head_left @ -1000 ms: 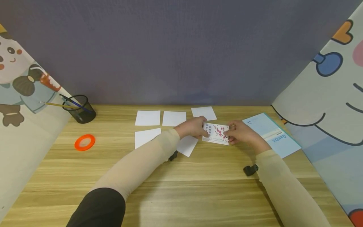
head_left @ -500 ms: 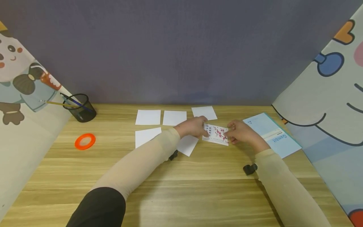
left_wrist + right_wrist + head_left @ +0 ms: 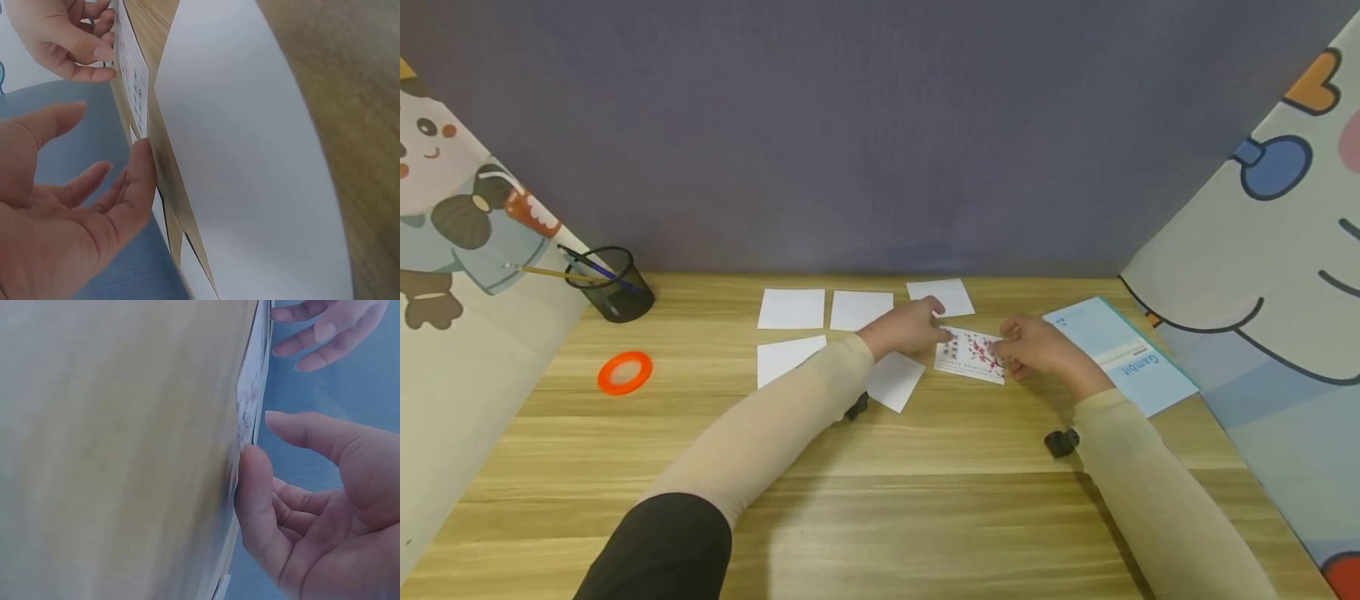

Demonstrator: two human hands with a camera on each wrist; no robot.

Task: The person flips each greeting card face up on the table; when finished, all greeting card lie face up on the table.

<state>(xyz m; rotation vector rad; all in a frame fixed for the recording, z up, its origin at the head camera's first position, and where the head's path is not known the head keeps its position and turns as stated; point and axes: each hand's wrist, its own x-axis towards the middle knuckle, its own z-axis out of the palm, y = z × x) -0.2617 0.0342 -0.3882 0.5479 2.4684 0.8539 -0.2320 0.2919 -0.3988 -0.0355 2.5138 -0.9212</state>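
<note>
Blossom card [image 3: 970, 358] lies on the table [image 3: 880, 517] between your hands, five white cards [image 3: 791, 310] behind and left. Your left hand [image 3: 906, 327] has fingers and thumb apart; your right hand [image 3: 1043, 346] touches its edge, thumb clear. Placing looks done; withdrawing seems left.

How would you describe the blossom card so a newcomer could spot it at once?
On the far half of the wooden table, look between the left hand and the right hand. The card lying there bears red blossoms and dark lettering, unlike the plain white sheets nearby.
</note>
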